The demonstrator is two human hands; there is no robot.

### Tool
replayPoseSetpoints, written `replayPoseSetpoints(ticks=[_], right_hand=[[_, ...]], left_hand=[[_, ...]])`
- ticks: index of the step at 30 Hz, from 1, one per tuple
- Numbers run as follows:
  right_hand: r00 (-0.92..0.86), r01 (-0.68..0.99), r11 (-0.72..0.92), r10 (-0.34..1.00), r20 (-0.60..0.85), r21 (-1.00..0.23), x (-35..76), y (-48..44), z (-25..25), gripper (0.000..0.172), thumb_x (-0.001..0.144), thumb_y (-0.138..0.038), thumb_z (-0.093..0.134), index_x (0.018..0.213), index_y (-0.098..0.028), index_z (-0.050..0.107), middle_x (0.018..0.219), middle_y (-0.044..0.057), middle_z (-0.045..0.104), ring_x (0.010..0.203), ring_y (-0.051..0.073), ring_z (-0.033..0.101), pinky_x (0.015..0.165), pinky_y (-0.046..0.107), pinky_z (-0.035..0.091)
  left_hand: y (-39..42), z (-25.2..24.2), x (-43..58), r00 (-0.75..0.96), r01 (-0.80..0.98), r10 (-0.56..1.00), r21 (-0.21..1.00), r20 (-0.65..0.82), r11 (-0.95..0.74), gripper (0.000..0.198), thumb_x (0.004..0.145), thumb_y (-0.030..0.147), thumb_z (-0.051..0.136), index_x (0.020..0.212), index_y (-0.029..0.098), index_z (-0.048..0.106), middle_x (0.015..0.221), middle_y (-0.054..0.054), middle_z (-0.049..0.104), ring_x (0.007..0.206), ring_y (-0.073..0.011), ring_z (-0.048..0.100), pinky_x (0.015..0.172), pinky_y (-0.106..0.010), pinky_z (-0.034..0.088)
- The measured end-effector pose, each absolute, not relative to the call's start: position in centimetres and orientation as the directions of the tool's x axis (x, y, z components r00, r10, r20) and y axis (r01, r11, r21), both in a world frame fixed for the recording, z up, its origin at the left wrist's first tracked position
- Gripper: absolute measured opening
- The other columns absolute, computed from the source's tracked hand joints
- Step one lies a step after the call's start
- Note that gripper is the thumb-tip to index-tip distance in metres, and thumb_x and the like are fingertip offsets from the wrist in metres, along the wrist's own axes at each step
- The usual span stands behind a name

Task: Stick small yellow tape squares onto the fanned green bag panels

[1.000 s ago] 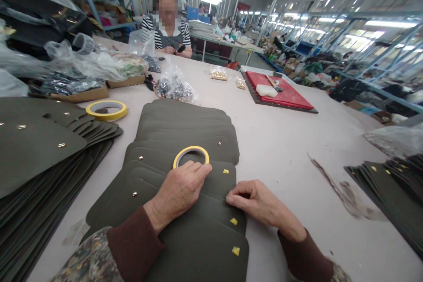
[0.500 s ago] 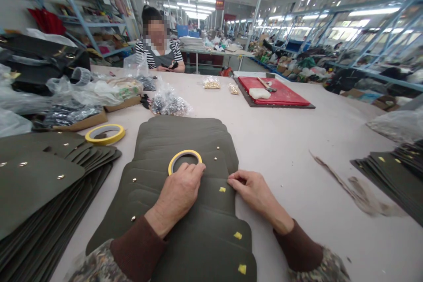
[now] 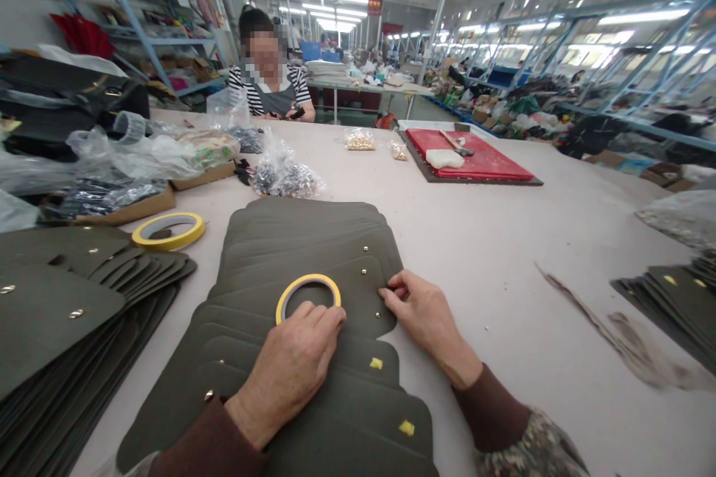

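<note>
A yellow tape roll [image 3: 280, 302] is gripped in my left hand [image 3: 291, 369], whose fingers are closed over its near side. It rests above a fanned stack of dark olive-green panels [image 3: 313, 432] with rounded corners. My right hand [image 3: 428, 320] pinches at the right edge of one of the upper panels [image 3: 358, 305], thumb and forefinger together. Gold studs [image 3: 364, 271] show near that edge, and others sit at the left of the stack. Small yellow tape pieces [image 3: 406, 428] stick to the nearer panels at the right.
Another yellow tape roll [image 3: 171, 244] lies beside studded panels [image 3: 61, 320] on the left. Bags of small parts [image 3: 285, 171] stand beyond the stack. A red board [image 3: 475, 153] carries a hammer [image 3: 456, 141]. More panels [image 3: 671, 305] lie right. A co-worker [image 3: 271, 86] sits across the table.
The nearer panels have slid towards me, with their yellow tape pieces, and another stud shows at the right. My left hand and the tape roll have moved slightly nearer; my right hand is slightly farther up.
</note>
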State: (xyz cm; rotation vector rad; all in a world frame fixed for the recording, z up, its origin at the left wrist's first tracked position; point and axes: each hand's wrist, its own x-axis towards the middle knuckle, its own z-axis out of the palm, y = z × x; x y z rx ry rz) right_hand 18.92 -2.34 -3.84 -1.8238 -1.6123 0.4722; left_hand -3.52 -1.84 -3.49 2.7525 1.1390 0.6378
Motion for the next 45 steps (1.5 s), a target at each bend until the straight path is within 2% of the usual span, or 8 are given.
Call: replayPoseSetpoints(ticks=[4, 9, 15, 25, 29, 35, 42, 45], right_hand=[[0.207, 0.594, 0.023, 0.961, 0.181, -0.804, 19.2, -2.6, -3.4, 0.015, 0.081, -0.032, 0.060, 0.077, -0.018, 0.064, 0.063, 0.000, 0.064, 0.055, 0.013, 0.055, 0.055, 0.025, 0.043], [-0.026, 0.403, 0.178, 0.983, 0.183, -0.898, 18.4, -4.5, -1.9, 0.016, 0.085, -0.027, 0.057, 0.088, -0.018, 0.070, 0.075, 0.003, 0.069, 0.065, 0.014, 0.061, 0.060, 0.025, 0.049], [-0.253, 0.415, 0.485, 0.874, 0.414, -0.770, 16.8, -5.0, -1.4, 0.021, 0.084, -0.012, 0.056, 0.101, -0.020, 0.065, 0.089, 0.005, 0.067, 0.079, 0.015, 0.063, 0.073, 0.027, 0.051], [-0.284, 0.675, 0.576, 0.780, 0.558, -0.461, 16.0, -5.2, -2.3, 0.017, 0.085, -0.011, 0.048, 0.080, -0.020, 0.061, 0.068, 0.002, 0.063, 0.062, 0.014, 0.058, 0.060, 0.025, 0.045], [-0.230, 0.709, 0.538, 0.788, 0.571, -0.456, 15.8, -5.5, -2.1, 0.017, 0.081, -0.010, 0.049, 0.078, -0.020, 0.062, 0.067, 0.003, 0.064, 0.060, 0.014, 0.058, 0.058, 0.025, 0.046], [0.069, 0.520, 0.181, 0.965, 0.252, -0.835, 14.8, -6.1, -1.0, 0.012, 0.077, -0.017, 0.056, 0.068, -0.019, 0.063, 0.058, -0.002, 0.062, 0.050, 0.010, 0.056, 0.047, 0.020, 0.044], [0.271, 0.285, -0.146, 0.960, -0.066, -0.948, 17.0, -4.4, -2.1, 0.014, 0.071, -0.030, 0.064, 0.070, -0.016, 0.065, 0.055, -0.001, 0.061, 0.046, 0.012, 0.057, 0.046, 0.023, 0.049], [0.102, 0.142, -0.301, 0.952, -0.288, -0.943, 19.7, -3.7, -2.4, 0.025, 0.070, -0.038, 0.069, 0.073, -0.013, 0.066, 0.053, -0.001, 0.060, 0.045, 0.010, 0.055, 0.047, 0.024, 0.050]], left_hand=[[-2.0, -3.0, -3.6, 0.569, 0.552, 0.670, 0.382, 0.477, -0.741, 0.023, 0.096, 0.021, 0.042, 0.115, 0.020, 0.055, 0.096, -0.004, 0.070, 0.084, -0.0142, 0.066, 0.077, -0.023, 0.053], [-2.3, -2.0, -2.7, 0.605, 0.538, 0.695, 0.444, 0.388, -0.716, 0.044, 0.097, 0.025, 0.039, 0.140, 0.020, 0.033, 0.088, -0.002, 0.071, 0.076, -0.0138, 0.069, 0.069, -0.021, 0.055], [-2.6, -2.4, -2.3, 0.605, 0.549, 0.695, 0.428, 0.389, -0.718, 0.037, 0.098, 0.027, 0.038, 0.134, 0.020, 0.032, 0.094, -0.004, 0.072, 0.074, -0.0171, 0.071, 0.061, -0.024, 0.054], [-3.1, -2.5, -2.3, 0.602, 0.528, 0.711, 0.487, 0.364, -0.696, 0.024, 0.097, 0.020, 0.039, 0.121, 0.020, 0.044, 0.096, -0.003, 0.070, 0.082, -0.0145, 0.069, 0.069, -0.023, 0.053], [-3.1, -2.4, -2.2, 0.594, 0.544, 0.715, 0.470, 0.369, -0.695, 0.015, 0.097, 0.020, 0.038, 0.099, 0.020, 0.054, 0.081, 0.000, 0.066, 0.072, -0.0135, 0.065, 0.062, -0.023, 0.050], [-3.2, -2.5, -1.4, 0.539, 0.545, 0.645, 0.361, 0.541, -0.757, 0.019, 0.095, 0.016, 0.039, 0.088, 0.018, 0.057, 0.069, 0.000, 0.060, 0.062, -0.0119, 0.060, 0.056, -0.021, 0.046], [-4.1, -2.1, -1.4, 0.526, 0.430, 0.600, 0.420, 0.603, -0.799, 0.012, 0.094, 0.011, 0.042, 0.094, 0.017, 0.053, 0.079, -0.001, 0.063, 0.069, -0.0106, 0.061, 0.064, -0.020, 0.048], [-4.0, -2.4, -1.5, 0.588, 0.529, 0.636, 0.357, 0.500, -0.770, 0.013, 0.095, 0.014, 0.042, 0.091, 0.018, 0.053, 0.076, -0.001, 0.061, 0.069, -0.0132, 0.058, 0.063, -0.024, 0.047]])
